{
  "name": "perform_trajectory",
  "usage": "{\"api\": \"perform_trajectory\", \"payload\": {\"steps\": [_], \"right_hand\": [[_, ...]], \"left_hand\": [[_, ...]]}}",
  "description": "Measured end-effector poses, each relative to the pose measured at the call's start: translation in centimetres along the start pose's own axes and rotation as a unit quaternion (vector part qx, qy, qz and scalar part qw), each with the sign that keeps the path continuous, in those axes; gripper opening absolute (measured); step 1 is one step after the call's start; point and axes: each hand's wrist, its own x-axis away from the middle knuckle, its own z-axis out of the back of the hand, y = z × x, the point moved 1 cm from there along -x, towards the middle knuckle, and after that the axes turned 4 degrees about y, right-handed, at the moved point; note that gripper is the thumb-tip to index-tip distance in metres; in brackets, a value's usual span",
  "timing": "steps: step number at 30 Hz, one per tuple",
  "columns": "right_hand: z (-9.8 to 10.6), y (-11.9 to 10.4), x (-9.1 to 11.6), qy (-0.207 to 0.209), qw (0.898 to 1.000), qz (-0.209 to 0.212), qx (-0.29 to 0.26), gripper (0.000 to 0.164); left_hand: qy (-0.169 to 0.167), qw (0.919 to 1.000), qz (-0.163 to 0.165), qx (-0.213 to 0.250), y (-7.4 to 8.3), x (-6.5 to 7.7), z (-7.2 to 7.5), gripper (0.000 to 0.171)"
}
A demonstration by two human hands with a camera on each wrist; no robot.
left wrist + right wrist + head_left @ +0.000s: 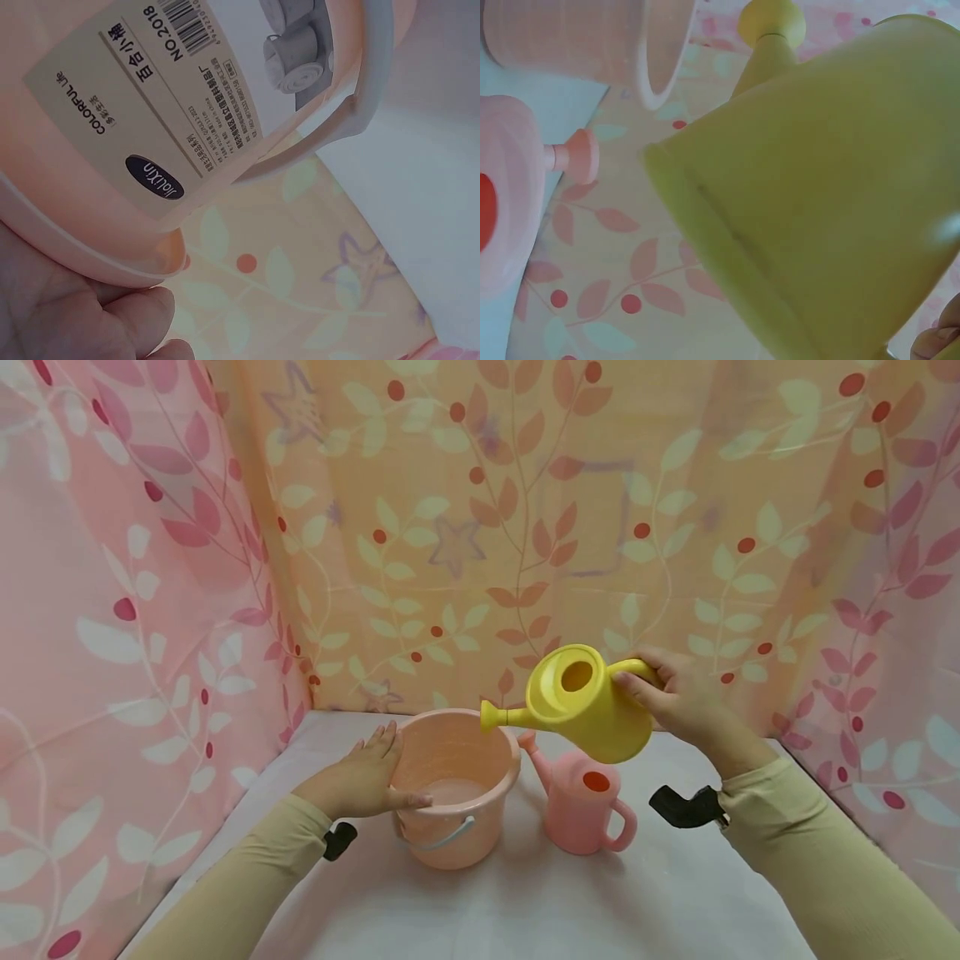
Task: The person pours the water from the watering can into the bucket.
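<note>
My right hand (678, 697) grips the handle of a yellow watering can (611, 722), which hangs tilted in the air. Its spout points left, and the spout head is over the right part of a peach bucket (450, 847). Against the bucket's left rim rests my left hand (360, 777), fingers extended and thumb lying across the front edge. A pink watering can (573, 814) stands upright on the table just right of the bucket, below the yellow one. In the right wrist view the yellow can's body (817, 180) fills much of the picture.
The bucket's pale handle (442, 839) hangs down at its front. A printed label (150, 112) covers part of its side. White cloth covers the table (525, 910). Leaf-patterned curtains (480, 527) close off the back and both sides.
</note>
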Motion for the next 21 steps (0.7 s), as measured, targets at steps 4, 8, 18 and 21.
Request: {"api": "perform_trajectory", "payload": {"steps": [4, 8, 18, 21], "right_hand": [[0.1, 0.5, 0.2, 0.008, 0.999, -0.009, -0.034, 0.009], [0.1, 1.2, 0.6, 0.004, 0.996, -0.026, -0.091, 0.012], [0.2, 1.8, 1.5, 0.033, 0.988, -0.053, -0.143, 0.008], [0.1, 2.1, 1.8, 0.041, 0.983, -0.057, -0.168, 0.006]], "left_hand": [[0.001, 1.0, -0.001, 0.0, 0.1, 0.0, 0.1, 0.117], [0.003, 1.0, -0.004, 0.001, 0.2, 0.1, 0.2, 0.116], [0.001, 1.0, -0.002, 0.0, 0.2, 0.0, 0.2, 0.117], [0.001, 1.0, -0.001, 0.0, 0.1, 0.0, 0.2, 0.118]]}}
